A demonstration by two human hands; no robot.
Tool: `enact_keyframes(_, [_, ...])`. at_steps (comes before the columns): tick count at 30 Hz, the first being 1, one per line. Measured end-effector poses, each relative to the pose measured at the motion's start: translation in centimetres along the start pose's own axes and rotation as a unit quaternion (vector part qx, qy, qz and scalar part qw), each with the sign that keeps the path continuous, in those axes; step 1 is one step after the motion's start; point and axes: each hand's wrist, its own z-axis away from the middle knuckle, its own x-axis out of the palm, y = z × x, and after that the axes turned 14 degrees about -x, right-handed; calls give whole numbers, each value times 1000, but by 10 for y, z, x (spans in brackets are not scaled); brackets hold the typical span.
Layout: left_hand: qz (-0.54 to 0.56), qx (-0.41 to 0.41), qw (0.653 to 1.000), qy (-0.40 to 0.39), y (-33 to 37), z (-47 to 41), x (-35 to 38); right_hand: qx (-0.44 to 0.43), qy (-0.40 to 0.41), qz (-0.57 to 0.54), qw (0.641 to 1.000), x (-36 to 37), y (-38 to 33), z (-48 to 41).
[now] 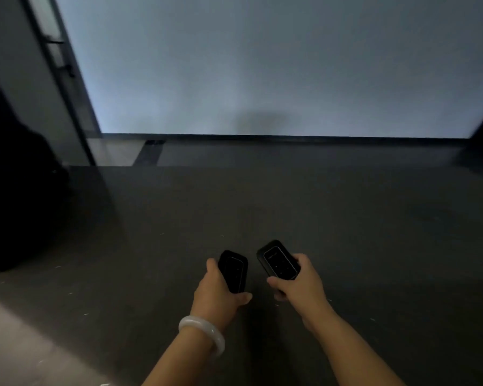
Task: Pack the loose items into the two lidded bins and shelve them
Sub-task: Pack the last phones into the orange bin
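Left device gripped by curled left hand; right device gripped likewise by right hand. Bins not seen. Risk: smooth casings held low, easily dropped onto dark floor.

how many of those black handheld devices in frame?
2. One black device is gripped in the left hand; the other black device is gripped in the right hand, both over the dark floor. The scene is dim, so others may be hidden.
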Motion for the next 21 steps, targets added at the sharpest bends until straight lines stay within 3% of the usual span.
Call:
enact_keyframes(5, [30,61,992,-103,46,70,100,19,150,-46,987,-144,7,53])
enact_keyframes(12, [36,97,962,-254,97,176,234,4,344,-14,939,-338,14,154])
enact_keyframes(21, [-61,156,885,-435,116,264,365,36,521,41,852,-463,20,279])
